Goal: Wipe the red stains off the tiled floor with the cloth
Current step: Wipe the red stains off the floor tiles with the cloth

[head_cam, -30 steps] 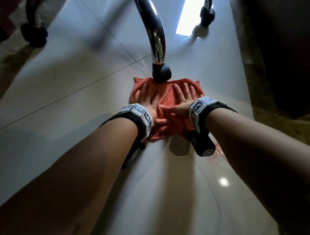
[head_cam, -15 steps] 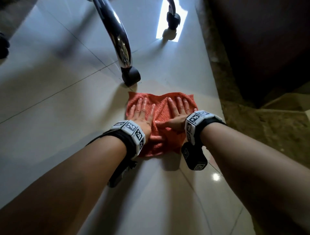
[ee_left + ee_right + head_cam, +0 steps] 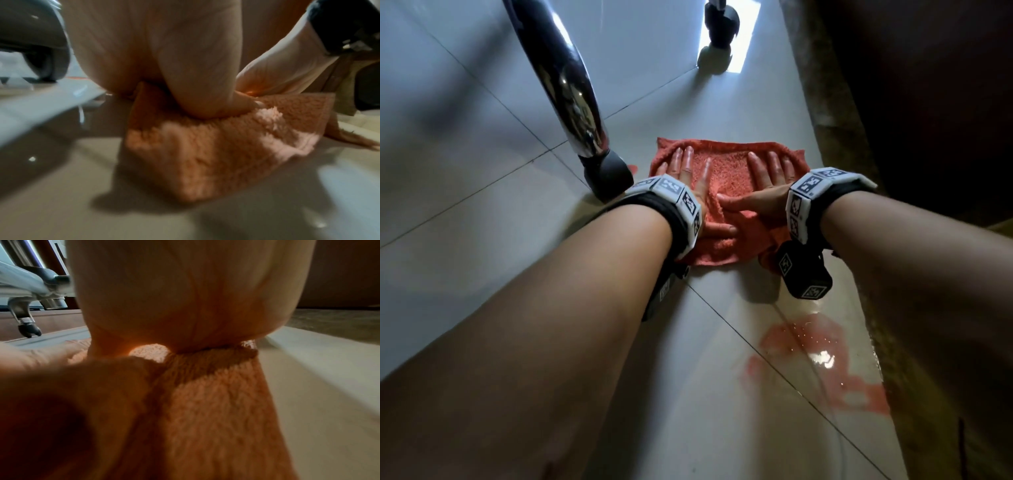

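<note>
An orange-red terry cloth (image 3: 729,178) lies spread on the glossy tiled floor (image 3: 482,212). My left hand (image 3: 688,171) presses flat on its left half, fingers straight and pointing away. My right hand (image 3: 767,178) presses flat on its right half, thumb stretched toward the left. A wet red stain (image 3: 822,363) spreads on the tiles close to me, below my right forearm. A small red smear (image 3: 632,169) shows by the chair caster. In the left wrist view the palm (image 3: 156,53) bears down on the cloth (image 3: 216,146). In the right wrist view the palm (image 3: 180,293) sits on the cloth (image 3: 216,410).
A chrome chair leg (image 3: 565,78) ending in a black caster (image 3: 607,178) stands just left of the cloth. Another caster (image 3: 719,24) stands farther back. A dark brown furniture side (image 3: 928,102) and a speckled strip (image 3: 835,102) run along the right.
Both hands have slid the cloth toward me and away from the chair caster's front. The red stain near me has come into view.
</note>
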